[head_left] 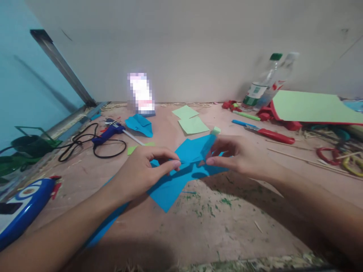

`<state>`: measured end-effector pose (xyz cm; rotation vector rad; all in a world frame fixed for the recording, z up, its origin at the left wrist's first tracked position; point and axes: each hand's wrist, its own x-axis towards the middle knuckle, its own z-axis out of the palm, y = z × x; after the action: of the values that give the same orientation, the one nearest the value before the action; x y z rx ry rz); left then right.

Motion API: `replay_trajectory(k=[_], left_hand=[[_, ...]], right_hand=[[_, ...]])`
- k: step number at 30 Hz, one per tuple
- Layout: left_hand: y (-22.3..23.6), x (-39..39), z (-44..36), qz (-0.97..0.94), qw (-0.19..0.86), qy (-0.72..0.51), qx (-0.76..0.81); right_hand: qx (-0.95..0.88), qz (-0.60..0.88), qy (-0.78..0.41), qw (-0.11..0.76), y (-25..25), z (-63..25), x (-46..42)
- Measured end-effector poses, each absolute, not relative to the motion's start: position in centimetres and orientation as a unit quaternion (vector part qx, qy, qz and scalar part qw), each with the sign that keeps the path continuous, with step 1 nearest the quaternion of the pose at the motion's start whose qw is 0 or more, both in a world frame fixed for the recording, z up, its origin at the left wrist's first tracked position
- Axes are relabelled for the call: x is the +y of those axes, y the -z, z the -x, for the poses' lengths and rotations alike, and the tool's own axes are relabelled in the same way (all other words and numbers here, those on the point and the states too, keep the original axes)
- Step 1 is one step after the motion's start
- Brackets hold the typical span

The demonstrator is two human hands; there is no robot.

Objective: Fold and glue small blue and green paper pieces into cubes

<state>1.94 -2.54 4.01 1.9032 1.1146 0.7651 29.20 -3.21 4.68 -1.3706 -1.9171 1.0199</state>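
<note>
My left hand [141, 168] and my right hand [235, 156] meet over a blue paper piece [190, 154] held just above the table. Both hands pinch it, fingertips close together at its middle. A raised flap of the same blue paper stands up by my right fingers. More blue paper sheets [167, 190] lie flat on the table beneath the hands. A small pale green block [215, 130] sits just beyond my right hand.
A blue glue gun [109, 134] with black cord lies back left, beside a folded blue paper [139, 125]. Green paper squares [190, 120], red-handled cutter [273, 135], plastic bottles [262, 85], a green sheet on a red folder [312, 107] and thin sticks lie at the back and right.
</note>
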Motion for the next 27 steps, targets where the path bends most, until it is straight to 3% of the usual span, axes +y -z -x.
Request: replay_trajectory(k=[3,6,12,21,27], left_hand=[[-4.0,-2.7,-1.8,-0.766,0.347,-0.316,0.440],[-3.9,-2.8,-1.6,-0.776,0.322,-0.314,0.442],[-3.6,-2.6,-1.7,-0.782,0.308,-0.308,0.446],[-2.6,-2.4,-1.5,-0.870,0.184,-0.294,0.349],[-2.5,-2.7,-1.9,-0.875,0.183,-0.290,0.343]], right_hand=[[-0.631,0.506,-0.467,0.355,-4.0,-29.5,-2.9],[-0.591,0.501,-0.526,0.351,-3.7,-29.6,-2.8],[-0.662,0.508,-0.473,0.283,-3.7,-29.0,-3.2],[-0.682,0.513,-0.418,0.312,-3.3,-28.3,-3.7],[-0.666,0.520,-0.444,0.299,-3.3,-28.1,-3.8]])
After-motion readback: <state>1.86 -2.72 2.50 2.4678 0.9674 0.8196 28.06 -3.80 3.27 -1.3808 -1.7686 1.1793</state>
